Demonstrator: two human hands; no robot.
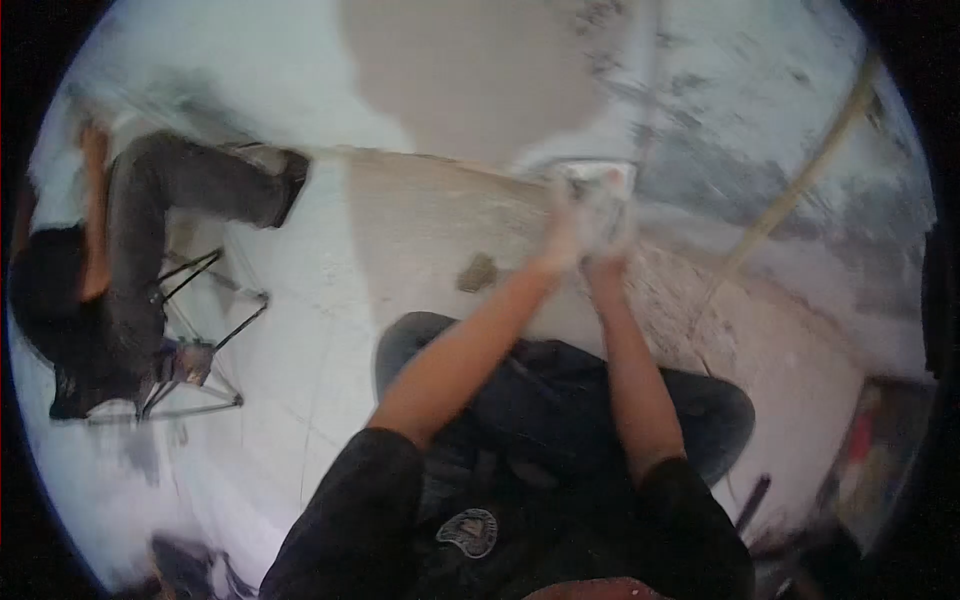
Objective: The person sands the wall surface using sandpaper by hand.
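Block (622, 178), pale and roughly rectangular, a small reddish mark on its far part; both hands on it, well out in front of the body. Head view, the only one. Left hand (563, 232) comes in along the block's left side, right hand (610, 250) at its near right. Grip reads as a two-handed grasp round the block, neither hand let go; motion blur hides the fingers, so how tightly they close, and where each fingertip sits, cannot be told. Bulk of the block lies between the hands, its far end reaching past them toward the pale surface (440, 90). Contact with that surface or the floor: cannot tell. How far along: hard to judge. Block is in hand, not let go. Broad beige patch (480, 70) on the pale surface beyond, pale areas to either side of it; whether patch and block are linked is not shown, nor what is finished or left. Brown lump (478, 272) on the floor (400, 225), left of the hands and nearer, apart from both. Long yellowish strip (825, 155) slants across at right. Far left, another person (200, 180), legs bent, beside a thin dark folding frame (241, 322).
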